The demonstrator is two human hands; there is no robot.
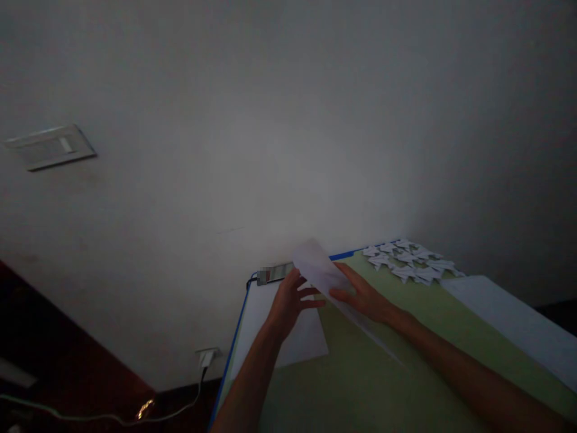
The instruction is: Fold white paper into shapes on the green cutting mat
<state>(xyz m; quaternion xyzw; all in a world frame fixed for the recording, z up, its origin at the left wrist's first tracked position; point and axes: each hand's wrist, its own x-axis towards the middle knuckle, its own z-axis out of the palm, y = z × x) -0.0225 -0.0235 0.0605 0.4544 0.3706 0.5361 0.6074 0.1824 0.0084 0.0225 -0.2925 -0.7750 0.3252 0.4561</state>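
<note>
Holding a white sheet (pixel 318 266) tilted above the table (pixel 311 394), pinched in right hand (pixel 360 296), with left hand (pixel 287 300) half-curled at its 9 o'clock edge, grip unclear. Flanked by folded papers (pixel 408 257) at 3 o'clock, a phone (pixel 280 272) at 9.

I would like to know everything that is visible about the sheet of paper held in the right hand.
The sheet of paper is white, thin and apparently plain, though dim light could hide faint marks. It is tilted and gently curved, raised over the green tabletop, narrowing in view toward its lower right end. The right hand grips its right side; the left hand is at its left edge, contact uncertain.
</note>
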